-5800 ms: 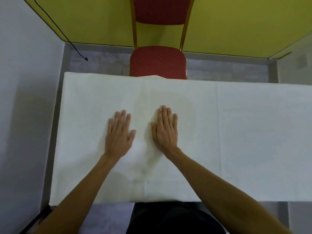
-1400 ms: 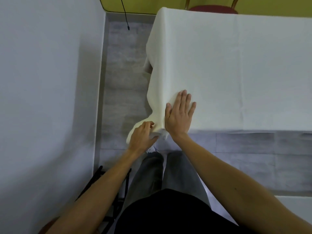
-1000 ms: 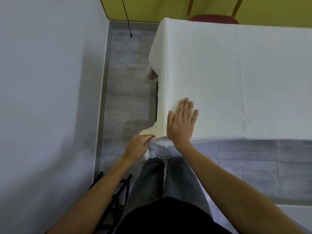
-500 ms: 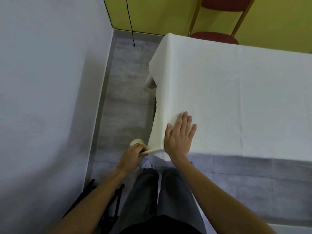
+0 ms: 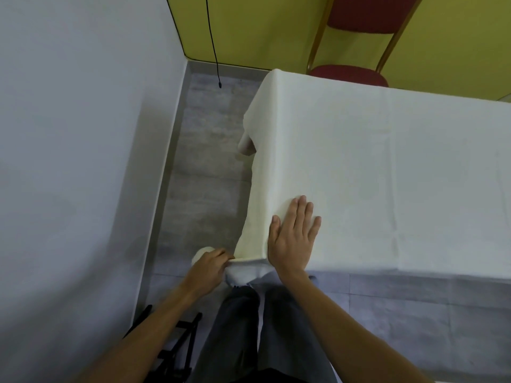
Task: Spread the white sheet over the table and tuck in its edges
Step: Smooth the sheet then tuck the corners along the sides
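- My right hand (image 5: 293,239) lies flat on the white sheet (image 5: 387,167), palm down, fingers straight and close together with the thumb set a little apart, holding nothing.
- It presses the cloth at the near left corner of the table, right at the edge nearest my body.
- My left hand (image 5: 206,270) is just to the left of that corner and lower, off the tabletop; its fingers are closed together, pinching the sheet's loose corner.
- From that pinch the cloth runs in a taut, thin band across to the heel of my right hand.
- A small rounded bunch of cloth shows just beyond my left knuckles; I cannot tell how much is gathered there.
- Below the band, between my two wrists, a paler piece of sheet hangs down in front of my legs (image 5: 243,327).
- Beyond my right fingertips the sheet covers the whole tabletop smoothly, with faint fold lines, and drapes down the table's left side.
- At the far left corner, well beyond both hands, the drape bunches around the table's leg.
- Further on stands a red chair (image 5: 356,42) against a yellow wall (image 5: 262,29), touching the sheet's far edge as far as I can tell.
- A black cord (image 5: 214,48) hangs down that wall, well beyond my left hand.
- A grey wall (image 5: 77,147) rises to the left of my left arm, with grey floor (image 5: 204,167) between it and the table.
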`<act>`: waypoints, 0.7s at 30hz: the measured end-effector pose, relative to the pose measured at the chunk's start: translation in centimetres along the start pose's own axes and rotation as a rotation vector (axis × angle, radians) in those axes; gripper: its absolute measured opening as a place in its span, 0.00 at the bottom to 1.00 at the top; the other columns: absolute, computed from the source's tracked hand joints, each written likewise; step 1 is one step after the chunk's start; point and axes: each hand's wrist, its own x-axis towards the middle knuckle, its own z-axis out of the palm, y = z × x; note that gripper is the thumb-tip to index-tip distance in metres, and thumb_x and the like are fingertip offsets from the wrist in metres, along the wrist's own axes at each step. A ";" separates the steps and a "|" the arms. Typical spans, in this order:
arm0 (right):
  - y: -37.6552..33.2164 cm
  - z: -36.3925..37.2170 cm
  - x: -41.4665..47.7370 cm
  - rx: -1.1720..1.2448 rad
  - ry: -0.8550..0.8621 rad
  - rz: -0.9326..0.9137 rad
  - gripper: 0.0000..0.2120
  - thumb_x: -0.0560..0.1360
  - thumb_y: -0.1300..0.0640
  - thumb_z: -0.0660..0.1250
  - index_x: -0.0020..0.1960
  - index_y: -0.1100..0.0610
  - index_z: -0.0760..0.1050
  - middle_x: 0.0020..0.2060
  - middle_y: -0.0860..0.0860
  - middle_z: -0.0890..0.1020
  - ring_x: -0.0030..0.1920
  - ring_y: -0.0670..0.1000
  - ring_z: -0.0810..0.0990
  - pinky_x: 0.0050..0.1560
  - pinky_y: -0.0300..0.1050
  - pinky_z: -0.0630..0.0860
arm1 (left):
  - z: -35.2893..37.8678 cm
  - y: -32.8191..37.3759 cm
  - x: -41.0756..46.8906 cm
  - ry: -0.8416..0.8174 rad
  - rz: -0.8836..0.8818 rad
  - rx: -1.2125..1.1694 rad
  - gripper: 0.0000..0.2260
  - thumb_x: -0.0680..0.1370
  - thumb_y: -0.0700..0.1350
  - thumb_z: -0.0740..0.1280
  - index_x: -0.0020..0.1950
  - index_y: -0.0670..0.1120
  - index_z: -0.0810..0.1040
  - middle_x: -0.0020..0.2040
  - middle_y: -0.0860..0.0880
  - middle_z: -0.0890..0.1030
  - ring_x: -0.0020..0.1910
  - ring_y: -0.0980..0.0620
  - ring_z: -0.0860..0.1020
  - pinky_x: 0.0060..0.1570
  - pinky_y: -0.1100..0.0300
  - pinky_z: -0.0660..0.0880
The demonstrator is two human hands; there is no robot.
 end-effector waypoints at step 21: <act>0.1 0.1 0.1 0.020 0.077 -0.017 0.31 0.85 0.44 0.47 0.81 0.62 0.56 0.81 0.57 0.58 0.82 0.57 0.52 0.80 0.62 0.49 | 2.0 1.0 12.6 0.118 -0.023 0.012 0.15 0.64 0.25 0.73 0.44 0.41 0.77 0.43 0.43 0.78 0.41 0.43 0.77 0.40 0.60 0.70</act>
